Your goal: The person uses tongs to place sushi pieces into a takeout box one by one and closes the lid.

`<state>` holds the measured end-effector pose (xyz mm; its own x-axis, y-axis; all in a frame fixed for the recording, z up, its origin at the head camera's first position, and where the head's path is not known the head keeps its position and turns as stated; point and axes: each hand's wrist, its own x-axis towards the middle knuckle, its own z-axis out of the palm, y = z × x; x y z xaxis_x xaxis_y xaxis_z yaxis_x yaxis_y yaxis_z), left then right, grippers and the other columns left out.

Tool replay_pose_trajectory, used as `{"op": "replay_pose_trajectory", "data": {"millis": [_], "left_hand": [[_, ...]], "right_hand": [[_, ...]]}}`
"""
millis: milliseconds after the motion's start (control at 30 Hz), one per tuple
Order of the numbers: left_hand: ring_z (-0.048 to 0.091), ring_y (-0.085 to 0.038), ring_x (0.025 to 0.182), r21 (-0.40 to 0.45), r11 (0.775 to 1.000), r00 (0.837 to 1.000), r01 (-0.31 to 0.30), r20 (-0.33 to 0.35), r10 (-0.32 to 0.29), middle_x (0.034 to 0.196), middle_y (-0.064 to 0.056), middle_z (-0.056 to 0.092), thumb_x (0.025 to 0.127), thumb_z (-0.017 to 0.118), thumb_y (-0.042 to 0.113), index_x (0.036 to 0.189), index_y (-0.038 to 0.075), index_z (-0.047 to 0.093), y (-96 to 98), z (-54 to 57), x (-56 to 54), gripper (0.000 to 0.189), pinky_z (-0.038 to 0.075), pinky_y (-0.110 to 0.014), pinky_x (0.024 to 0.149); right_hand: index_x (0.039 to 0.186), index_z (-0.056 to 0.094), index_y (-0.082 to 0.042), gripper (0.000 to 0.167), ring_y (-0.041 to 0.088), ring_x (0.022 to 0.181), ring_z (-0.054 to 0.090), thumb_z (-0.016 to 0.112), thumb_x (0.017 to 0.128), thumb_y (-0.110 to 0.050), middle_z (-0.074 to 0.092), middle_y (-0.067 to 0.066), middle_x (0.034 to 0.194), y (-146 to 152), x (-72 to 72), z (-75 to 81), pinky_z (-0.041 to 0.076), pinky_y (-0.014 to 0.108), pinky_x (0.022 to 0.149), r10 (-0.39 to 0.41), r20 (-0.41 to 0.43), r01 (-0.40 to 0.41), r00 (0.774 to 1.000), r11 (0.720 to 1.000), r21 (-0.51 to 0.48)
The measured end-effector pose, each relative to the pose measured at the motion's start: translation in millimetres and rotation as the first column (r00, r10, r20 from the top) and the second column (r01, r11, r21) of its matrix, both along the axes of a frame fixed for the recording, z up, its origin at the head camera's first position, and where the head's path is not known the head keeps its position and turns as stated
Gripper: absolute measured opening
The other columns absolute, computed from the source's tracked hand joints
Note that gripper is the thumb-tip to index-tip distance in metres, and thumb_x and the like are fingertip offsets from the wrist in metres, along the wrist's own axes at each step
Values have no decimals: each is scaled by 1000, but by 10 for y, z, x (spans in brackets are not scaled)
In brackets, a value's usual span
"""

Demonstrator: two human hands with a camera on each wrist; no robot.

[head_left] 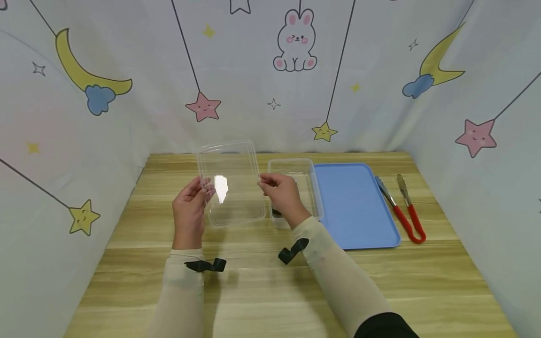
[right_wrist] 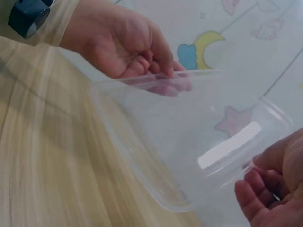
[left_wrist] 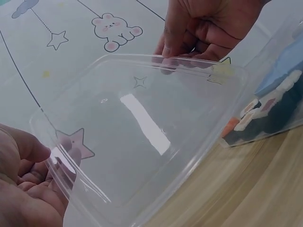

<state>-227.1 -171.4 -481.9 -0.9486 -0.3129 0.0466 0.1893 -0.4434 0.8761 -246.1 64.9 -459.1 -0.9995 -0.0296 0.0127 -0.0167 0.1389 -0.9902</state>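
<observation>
A clear plastic lid [head_left: 236,197] is held up and tilted, its near edge low over the table. My left hand [head_left: 190,206] pinches its left edge between thumb and fingers. The right hand [head_left: 283,195] pinches the opposite edge, in front of the clear plastic container [head_left: 318,197] and hiding part of it. In the left wrist view, sushi pieces [left_wrist: 265,106] with white rice and dark wrapping show through the container's wall. Both hands and the lid [right_wrist: 156,137] also appear in the right wrist view.
Right of the container lies a blue tray [head_left: 355,206]. Beyond it are metal tongs [head_left: 412,213] with red handles, lying spread on the wooden table [head_left: 253,291]. A white curtain [head_left: 253,70] printed with stars and moons hangs behind and along both sides.
</observation>
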Motion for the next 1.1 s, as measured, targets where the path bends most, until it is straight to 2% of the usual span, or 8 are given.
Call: {"op": "replay_pose_trajectory", "data": {"millis": [200,300,433,600,733,833,967,1100], "left_hand": [[76,-17,92,19,1000,999,8,-50,-7,106,-8,77,97,58,-17,138,-12,59,32,60,-12,42,60,-33,92],[76,-18,93,12,1000,997,15,-73,-14,106,-8,77,96,58,-18,137,-12,60,50,80,-23,41,59,-33,93],[76,-18,94,-4,1000,995,26,-97,-26,105,-7,77,96,56,-21,139,-16,56,81,103,-32,43,59,-33,94],[76,-18,98,-26,999,992,29,-121,-32,106,-7,77,95,54,-22,138,-20,53,121,137,-41,43,59,-33,95],[76,-19,99,-36,999,989,28,-147,-33,106,-7,77,94,53,-24,134,-19,58,142,176,-38,40,59,-32,95],[76,-20,100,-45,998,985,34,-170,-41,105,-8,78,94,56,-23,128,-13,65,157,210,-24,36,59,-31,95],[74,-22,104,-84,996,979,32,-196,-48,106,-11,78,95,62,-17,118,-6,73,182,247,-16,27,57,-30,97],[71,-21,106,-117,993,979,18,-200,-41,106,-8,78,94,67,-13,105,-2,75,211,265,-26,18,56,-29,96]], "right_hand": [[119,79,-13,21,23,90,70,73,99,-14,75,4,105,65,14,9,59,27,64,-14,-35,14,999,1000,-10],[118,79,-21,19,19,82,68,74,99,-21,76,3,108,98,39,25,49,25,47,-27,-19,27,999,1000,-5],[115,80,-28,17,18,81,65,74,99,-27,77,1,112,130,63,49,41,28,39,-51,5,51,999,999,-3],[114,79,-30,16,20,91,66,74,99,-28,76,-3,112,158,78,69,50,31,42,-79,-3,79,997,997,9],[116,79,-27,17,22,92,65,74,99,-26,76,1,113,177,87,67,51,32,42,-83,-48,83,995,997,-2],[118,79,-20,20,22,91,65,74,99,-22,77,2,112,194,79,61,55,30,51,-91,-119,90,989,996,-7],[119,79,-8,23,23,92,67,74,98,-16,77,4,109,222,59,63,60,34,73,-106,-197,106,975,994,-12],[118,79,-5,22,25,91,69,75,97,-13,77,7,108,262,49,75,61,40,74,-121,-214,120,969,993,-20]]}}
